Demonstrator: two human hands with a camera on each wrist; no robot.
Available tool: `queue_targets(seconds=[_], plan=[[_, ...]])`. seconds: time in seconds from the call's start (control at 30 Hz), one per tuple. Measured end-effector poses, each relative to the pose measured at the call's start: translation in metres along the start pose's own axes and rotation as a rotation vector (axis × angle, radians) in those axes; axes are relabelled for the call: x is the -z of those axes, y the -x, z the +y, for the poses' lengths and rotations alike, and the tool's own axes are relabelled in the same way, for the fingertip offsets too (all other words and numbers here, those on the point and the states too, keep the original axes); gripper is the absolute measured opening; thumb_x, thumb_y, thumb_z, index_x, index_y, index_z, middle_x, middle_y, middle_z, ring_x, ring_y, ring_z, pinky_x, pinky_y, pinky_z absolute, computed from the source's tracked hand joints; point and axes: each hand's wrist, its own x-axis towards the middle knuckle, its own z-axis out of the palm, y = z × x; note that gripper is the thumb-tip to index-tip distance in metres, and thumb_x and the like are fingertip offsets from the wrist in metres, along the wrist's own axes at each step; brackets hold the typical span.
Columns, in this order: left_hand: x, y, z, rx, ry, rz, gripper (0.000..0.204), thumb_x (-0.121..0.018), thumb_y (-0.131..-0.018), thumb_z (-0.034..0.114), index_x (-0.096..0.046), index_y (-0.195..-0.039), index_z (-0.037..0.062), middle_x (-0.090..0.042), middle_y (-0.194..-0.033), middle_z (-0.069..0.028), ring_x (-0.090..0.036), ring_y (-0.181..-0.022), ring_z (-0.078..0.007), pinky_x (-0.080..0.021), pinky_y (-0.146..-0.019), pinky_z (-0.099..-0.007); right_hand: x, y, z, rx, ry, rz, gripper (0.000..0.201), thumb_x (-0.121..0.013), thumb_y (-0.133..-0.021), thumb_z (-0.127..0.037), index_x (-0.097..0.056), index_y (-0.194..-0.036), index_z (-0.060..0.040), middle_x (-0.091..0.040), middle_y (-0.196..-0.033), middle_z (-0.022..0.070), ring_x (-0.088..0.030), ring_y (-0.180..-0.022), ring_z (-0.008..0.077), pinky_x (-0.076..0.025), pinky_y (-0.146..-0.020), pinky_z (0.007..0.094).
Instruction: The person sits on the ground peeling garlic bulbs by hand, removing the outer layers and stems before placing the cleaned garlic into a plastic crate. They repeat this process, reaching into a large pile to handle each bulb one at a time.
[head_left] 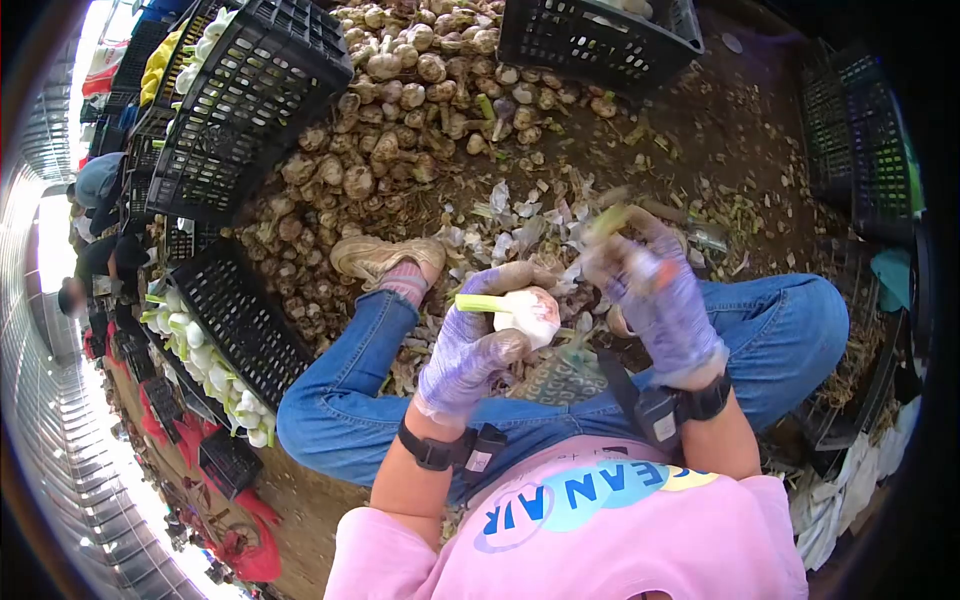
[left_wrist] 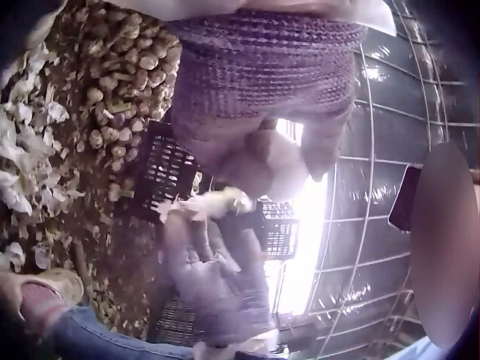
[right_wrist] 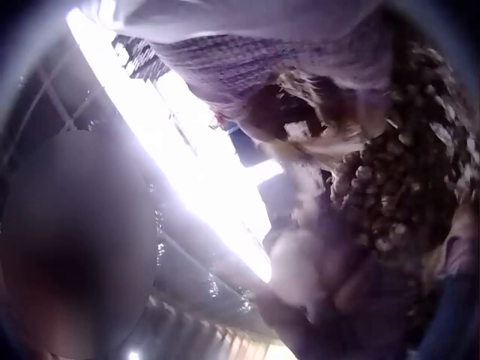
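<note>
My left hand (head_left: 462, 352), in a purple knitted glove with bare-looking fingertips, grips a white garlic bulb (head_left: 534, 318) whose short green stem points left. In the left wrist view the same bulb (left_wrist: 279, 163) shows pale beneath the curled fingers. A little to the right, my gloved right hand (head_left: 652, 300) is blurred and apart from the bulb. Its fingers pinch a strip of garlic skin (head_left: 606, 226), yellowish green in the head view. Seen from the right wrist, dry papery garlic skin (right_wrist: 330, 142) hangs at the fingers.
Unpeeled garlic bulbs (head_left: 385, 150) lie heaped ahead. White skins (head_left: 515, 225) litter the ground between the legs. Black plastic crates (head_left: 250, 110) stand at left, another crate (head_left: 600, 45) ahead, more (head_left: 860, 140) at right. Cleaned garlic (head_left: 205, 360) fills a crate beside the left knee.
</note>
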Motion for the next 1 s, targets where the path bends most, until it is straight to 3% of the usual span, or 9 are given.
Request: queue_targets(seconds=[0.1,0.27,0.33,0.43,0.5,0.67,0.8,0.87,1.0], plan=[[0.005,-0.003,-0.009,-0.068,-0.156,0.006,0.066,-0.078,-0.069,0.030,-0.048,-0.121,0.0032,-0.055,-0.112,-0.0114,-0.056,-0.100,-0.0197,-0.048,-0.083,-0.0310,-0.015,0.022,0.002,-0.112,0.520,-0.112,0.038,-0.063,-0.083,-0.008,-0.051,-0.119,-0.0028,-0.060,-0.108,0.0095,-0.058,-0.096,0.0147,-0.049,-0.083,0.0265],[0.001,-0.003,-0.006,-0.493,-0.971,-0.007,0.059,-0.078,-0.069,0.018,-0.049,-0.119,0.0062,-0.049,-0.109,-0.0120,-0.053,-0.099,-0.0224,-0.046,-0.084,-0.0323,-0.028,0.029,0.012,-0.070,0.619,-0.090,0.030,-0.063,-0.082,-0.004,-0.058,-0.111,0.0012,-0.063,-0.099,0.0100,-0.059,-0.091,0.0145,-0.049,-0.079,0.0277],[-0.001,0.000,-0.007,-0.489,-1.020,-0.010,0.056,-0.077,-0.069,0.014,-0.050,-0.118,0.0050,-0.050,-0.107,-0.0126,-0.054,-0.097,-0.0227,-0.045,-0.084,-0.0321,-0.023,0.027,0.014,-0.044,0.723,-0.082,0.028,-0.062,-0.081,-0.003,-0.060,-0.108,0.0022,-0.063,-0.097,0.0110,-0.060,-0.089,0.0147,-0.049,-0.077,0.0278],[-0.006,0.008,-0.013,-0.287,-0.710,0.107,0.055,-0.076,-0.071,0.018,-0.050,-0.116,0.0025,-0.050,-0.109,-0.0107,-0.053,-0.099,-0.0213,-0.045,-0.086,-0.0323,-0.016,0.025,0.023,0.240,1.049,-0.172,0.023,-0.062,-0.080,-0.003,-0.061,-0.103,0.0040,-0.064,-0.092,0.0116,-0.060,-0.086,0.0147,-0.049,-0.075,0.0278],[-0.005,0.008,-0.015,-0.107,-0.280,0.119,0.057,-0.075,-0.073,0.025,-0.049,-0.118,0.0004,-0.050,-0.113,-0.0086,-0.052,-0.099,-0.0194,-0.045,-0.088,-0.0322,-0.014,0.025,0.027,0.209,1.029,-0.106,0.019,-0.060,-0.082,-0.004,-0.061,-0.100,0.0030,-0.063,-0.088,0.0092,-0.060,-0.080,0.0145,-0.049,-0.072,0.0277],[0.005,0.004,-0.012,-0.025,-0.170,0.128,0.067,-0.072,-0.078,0.031,-0.041,-0.128,0.0000,-0.051,-0.119,-0.0105,-0.052,-0.106,-0.0185,-0.045,-0.089,-0.0301,-0.021,0.022,0.016,-0.086,0.594,0.013,0.015,-0.057,-0.085,-0.005,-0.059,-0.099,0.0000,-0.061,-0.086,0.0064,-0.057,-0.075,0.0128,-0.049,-0.067,0.0266],[0.005,0.004,-0.010,0.007,-0.231,0.238,0.068,-0.071,-0.079,0.033,-0.041,-0.130,-0.0015,-0.053,-0.120,-0.0113,-0.056,-0.103,-0.0190,-0.046,-0.089,-0.0306,-0.015,0.022,0.021,0.405,1.072,-0.286,0.016,-0.056,-0.088,-0.011,-0.056,-0.102,-0.0014,-0.061,-0.087,0.0076,-0.057,-0.074,0.0097,-0.049,-0.062,0.0220],[0.014,0.005,-0.011,0.034,-0.033,0.187,0.068,-0.072,-0.078,0.034,-0.044,-0.127,-0.0032,-0.056,-0.115,-0.0125,-0.057,-0.104,-0.0204,-0.047,-0.088,-0.0313,-0.019,0.022,0.019,0.059,0.304,-0.122,0.020,-0.056,-0.089,-0.014,-0.053,-0.105,-0.0029,-0.061,-0.088,0.0091,-0.058,-0.073,0.0110,-0.050,-0.065,0.0227],[0.015,0.011,-0.006,-0.036,0.086,0.165,0.074,-0.075,-0.072,0.038,-0.046,-0.126,-0.0034,-0.058,-0.113,-0.0124,-0.059,-0.102,-0.0230,-0.049,-0.088,-0.0345,0.016,-0.004,0.001,-0.069,0.066,0.093,0.017,-0.057,-0.088,-0.014,-0.052,-0.101,-0.0039,-0.059,-0.092,0.0057,-0.057,-0.079,0.0112,-0.050,-0.074,0.0253]])
